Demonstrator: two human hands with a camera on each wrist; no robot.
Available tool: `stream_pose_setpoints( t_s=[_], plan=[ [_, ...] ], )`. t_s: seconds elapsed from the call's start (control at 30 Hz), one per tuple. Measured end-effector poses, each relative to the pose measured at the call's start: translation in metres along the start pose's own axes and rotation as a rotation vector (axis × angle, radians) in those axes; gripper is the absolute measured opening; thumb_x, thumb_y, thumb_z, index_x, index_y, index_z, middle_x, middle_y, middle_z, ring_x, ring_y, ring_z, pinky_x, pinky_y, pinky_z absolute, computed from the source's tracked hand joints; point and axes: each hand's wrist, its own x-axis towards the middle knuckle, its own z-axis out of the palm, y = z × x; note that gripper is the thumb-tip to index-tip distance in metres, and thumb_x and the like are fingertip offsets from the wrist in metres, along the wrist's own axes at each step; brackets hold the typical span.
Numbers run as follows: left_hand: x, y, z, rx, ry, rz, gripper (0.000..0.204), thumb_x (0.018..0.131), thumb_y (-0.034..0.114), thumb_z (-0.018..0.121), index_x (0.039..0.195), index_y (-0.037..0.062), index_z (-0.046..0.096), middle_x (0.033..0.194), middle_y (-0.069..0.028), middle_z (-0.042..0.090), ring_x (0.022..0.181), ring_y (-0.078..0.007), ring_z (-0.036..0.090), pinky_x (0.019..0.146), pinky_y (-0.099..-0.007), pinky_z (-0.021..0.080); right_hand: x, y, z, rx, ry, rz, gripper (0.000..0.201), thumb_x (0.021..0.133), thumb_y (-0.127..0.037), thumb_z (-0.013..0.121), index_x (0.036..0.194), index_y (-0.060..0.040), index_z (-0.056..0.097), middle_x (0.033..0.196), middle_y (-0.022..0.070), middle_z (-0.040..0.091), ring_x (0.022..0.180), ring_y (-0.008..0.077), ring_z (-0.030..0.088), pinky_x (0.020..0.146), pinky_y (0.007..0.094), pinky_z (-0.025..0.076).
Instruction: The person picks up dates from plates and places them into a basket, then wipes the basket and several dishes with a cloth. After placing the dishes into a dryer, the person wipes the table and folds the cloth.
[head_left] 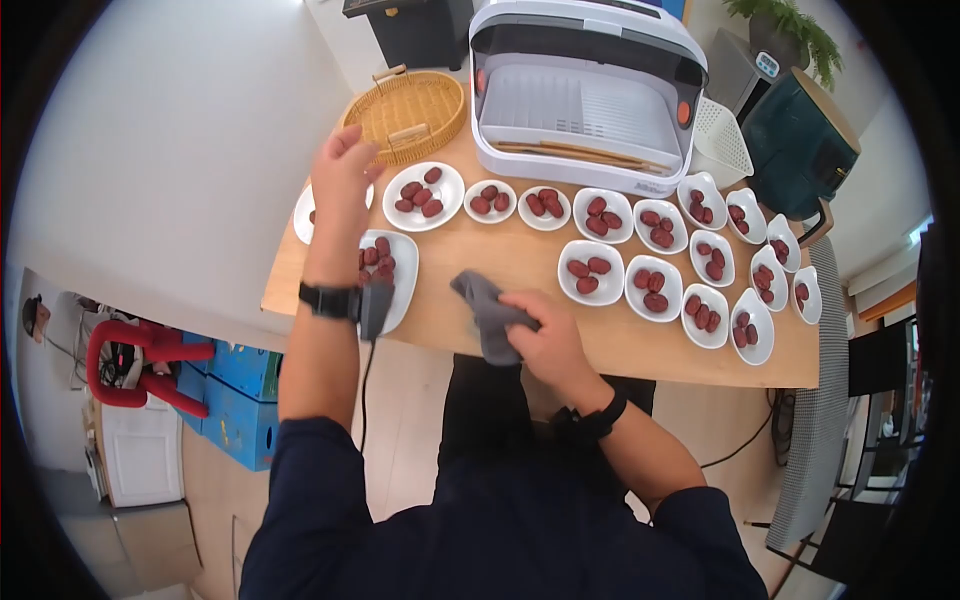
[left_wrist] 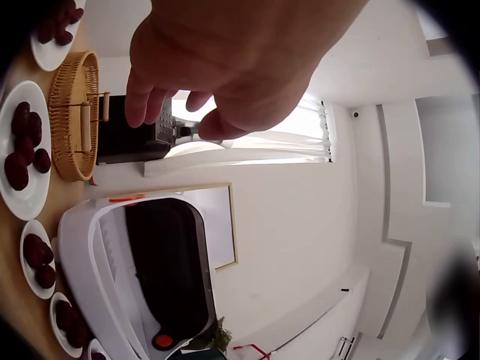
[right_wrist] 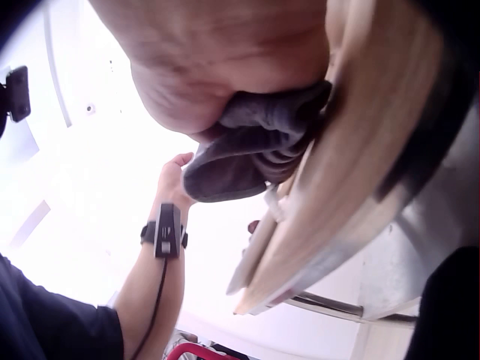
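Observation:
My right hand (head_left: pixel 550 345) grips a crumpled grey cloth (head_left: pixel 487 305) at the table's front edge, with the cloth bunched beneath the fingers in the right wrist view. My left hand (head_left: pixel 345 175) is raised over the table's left side, fingers loosely bent and nothing between them. Below the left forearm, partly covered by it, lies a white rectangular dish (head_left: pixel 404 290) with several red dates (head_left: pixel 384 246). Nearby are a white oval plate (head_left: pixel 452 190) of dates and another white plate (head_left: pixel 303 222), mostly hidden behind the left arm.
Several small white dishes of dates spread over the table's (head_left: pixel 480 245) middle and right. A white dish cabinet (head_left: pixel 590 175) with chopsticks stands at the back. Left of it is a wicker tray (head_left: pixel 445 95); to its right, a white perforated basket (head_left: pixel 722 140) and a dark green appliance (head_left: pixel 800 140).

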Motion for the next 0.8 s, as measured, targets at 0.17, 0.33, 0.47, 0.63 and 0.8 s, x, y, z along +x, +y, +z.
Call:
stream_pose_setpoints(
  t_s=[0.17,0.33,0.47,0.63,0.8],
  plan=[
    [-0.123,0.009,-0.024,-0.001,-0.091,-0.112,0.02,0.092,0.003,0.061,0.11,-0.0034,0.068,0.105,-0.0096,0.07,0.089,-0.0188,0.073,0.073,-0.029,0.06,0.053,-0.04,0.004,-0.4,0.083,-0.019,0.029,0.085,-0.009,0.06,0.112,-0.0039,0.071,0.114,0.0177,0.07,0.103,0.04,0.066,0.086,0.0459,0.055],
    [-0.171,-0.007,-0.038,-0.002,-0.062,-0.09,0.017,0.095,0.003,0.059,0.106,-0.003,0.07,0.105,-0.0104,0.074,0.085,-0.0183,0.074,0.074,-0.0285,0.06,0.067,-0.009,0.036,-0.945,-0.238,-0.177,0.023,0.084,-0.006,0.061,0.104,-0.0071,0.072,0.1,0.0142,0.068,0.093,0.0362,0.066,0.079,0.0446,0.056],
    [-0.186,-0.004,-0.051,0.047,-0.085,-0.083,0.017,0.095,0.004,0.06,0.107,-0.0012,0.071,0.105,-0.0104,0.074,0.085,-0.0177,0.074,0.077,-0.0292,0.06,0.013,-0.024,0.042,-0.744,-0.48,-0.26,0.024,0.079,-0.005,0.063,0.098,-0.011,0.076,0.101,0.012,0.07,0.094,0.0359,0.067,0.081,0.0453,0.056],
    [-0.204,-0.006,-0.061,0.146,-0.211,-0.161,0.02,0.097,0.008,0.062,0.113,-0.0015,0.071,0.107,-0.0087,0.074,0.092,-0.0179,0.073,0.08,-0.0305,0.059,-0.03,-0.051,-0.002,-0.383,-0.398,-0.076,0.031,0.077,-0.005,0.061,0.102,-0.0131,0.077,0.1,0.0102,0.074,0.099,0.033,0.069,0.083,0.0435,0.056],
    [-0.259,-0.021,-0.007,-0.075,-0.337,-0.052,0.039,0.097,0.019,0.072,0.129,-0.0033,0.065,0.12,-0.0101,0.07,0.11,-0.0186,0.066,0.092,-0.0326,0.054,-0.024,-0.074,-0.024,0.102,-0.022,0.316,0.032,0.095,-0.023,0.066,0.12,-0.0034,0.07,0.105,0.011,0.073,0.095,0.02,0.069,0.085,0.0363,0.053]
  ],
)
